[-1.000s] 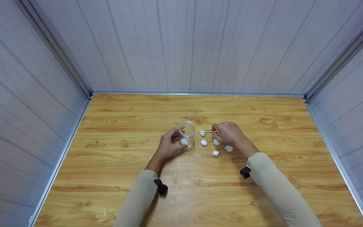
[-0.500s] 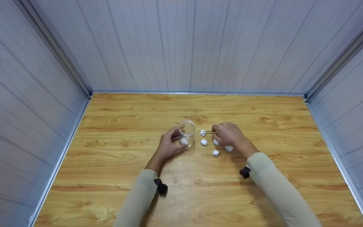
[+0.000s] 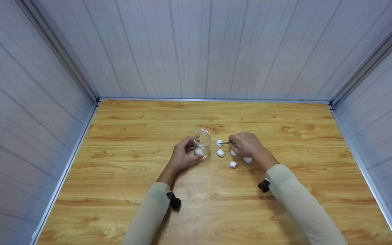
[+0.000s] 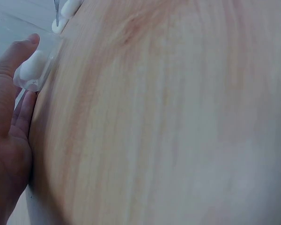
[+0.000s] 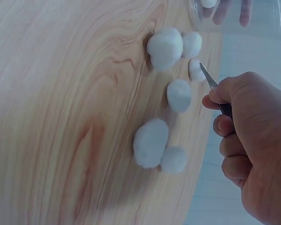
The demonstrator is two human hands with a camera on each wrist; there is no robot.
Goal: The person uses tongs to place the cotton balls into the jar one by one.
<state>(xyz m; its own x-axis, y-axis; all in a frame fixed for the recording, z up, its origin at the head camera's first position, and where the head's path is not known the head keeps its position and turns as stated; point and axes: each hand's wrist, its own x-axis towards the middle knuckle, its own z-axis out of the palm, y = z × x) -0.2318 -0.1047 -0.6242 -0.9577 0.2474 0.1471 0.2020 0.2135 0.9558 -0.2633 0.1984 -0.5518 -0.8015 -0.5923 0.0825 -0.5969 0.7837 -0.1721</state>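
Observation:
My left hand (image 3: 182, 156) holds a clear cup (image 3: 202, 137) upright on the wooden table, thumb and fingers curled round its wall. Inside the cup a white cotton ball (image 4: 33, 65) lies at the bottom. My right hand (image 5: 253, 136) pinches a pair of metal tweezers (image 5: 210, 77), with the other fingers curled in. The tweezer tips meet the cotton ball (image 5: 195, 70) farthest from me, just right of the cup in the head view. Several more cotton balls (image 5: 151, 143) lie loose on the table under and beside the right hand.
The wooden table (image 3: 131, 136) is bounded by pale panel walls (image 3: 196, 51) at the back and on both sides. A cotton ball (image 3: 233, 164) sits nearest the person, and another (image 3: 220, 153) is close to the cup's right side.
The tweezers' tips have drawn closer together over the far cotton ball. The left hand and the cup have stayed in place.

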